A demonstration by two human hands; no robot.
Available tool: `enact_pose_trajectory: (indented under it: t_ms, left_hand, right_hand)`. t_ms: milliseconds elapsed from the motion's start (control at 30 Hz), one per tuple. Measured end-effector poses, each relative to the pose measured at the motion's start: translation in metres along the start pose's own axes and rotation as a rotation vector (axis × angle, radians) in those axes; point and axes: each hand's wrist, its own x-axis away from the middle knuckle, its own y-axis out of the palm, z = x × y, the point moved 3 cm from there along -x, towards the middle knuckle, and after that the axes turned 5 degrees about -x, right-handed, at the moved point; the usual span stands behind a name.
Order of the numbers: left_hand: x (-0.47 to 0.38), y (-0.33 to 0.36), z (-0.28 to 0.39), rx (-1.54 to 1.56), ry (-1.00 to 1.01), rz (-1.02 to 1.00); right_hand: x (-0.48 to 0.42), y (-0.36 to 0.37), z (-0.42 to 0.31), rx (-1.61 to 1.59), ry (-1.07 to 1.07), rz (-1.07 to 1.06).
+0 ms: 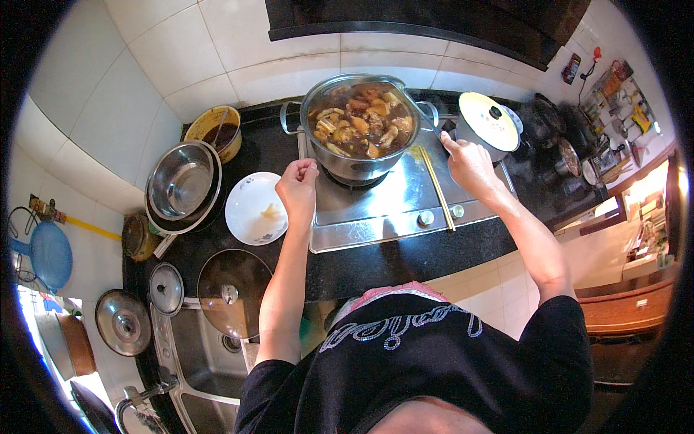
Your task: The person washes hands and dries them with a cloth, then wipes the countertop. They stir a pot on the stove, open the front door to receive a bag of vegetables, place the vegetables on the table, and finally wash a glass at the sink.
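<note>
A two-handled steel pot (347, 164) stands on the gas stove (368, 217), filled nearly to its rim with chunks of stewed food (360, 125) in dark brown broth. My right hand (470, 165) grips the handle of a metal ladle or similar utensil (422, 113) that slants over the pot's right rim; its working end is hidden. Just left of the pot's lower side is my left hand (299, 179), its fingers curled together; whether something small is between them cannot be told. A white plate (249, 209) with a small yellowish piece lies beside it. Wooden chopsticks (435, 187) rest across the stove.
A pot with a cream lid (485, 122) stands at right. Steel bowls (181, 182), a yellow bowl of dark sauce (233, 145) and a glass lid (217, 293) are at left, the lid overlapping the sink (203, 352). A range hood (423, 21) hangs above.
</note>
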Motion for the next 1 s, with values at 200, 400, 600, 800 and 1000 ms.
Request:
enact_pose_trajectory:
  t_ms: [200,400,600,800,1000]
  left_hand:
    - [0.000,0.013,-0.002,0.006,0.002,-0.032]
    - [0.000,0.015,0.001,-0.042,0.021,-0.043]
    - [0.001,0.010,-0.003,-0.035,0.000,-0.048]
    - [0.001,0.007,-0.008,-0.002,-0.032,-0.039]
    - [0.004,0.006,-0.006,0.001,-0.043,-0.038]
  right_hand:
    - [-0.006,0.026,0.000,-0.110,0.075,-0.092]
    - [-0.010,0.013,-0.003,-0.026,-0.022,0.015]
    - [0.014,-0.004,-0.023,0.018,-0.156,0.018]
    - [0.040,0.008,-0.038,0.159,-0.284,-0.129]
    - [0.030,0.016,-0.035,0.185,-0.296,-0.175]
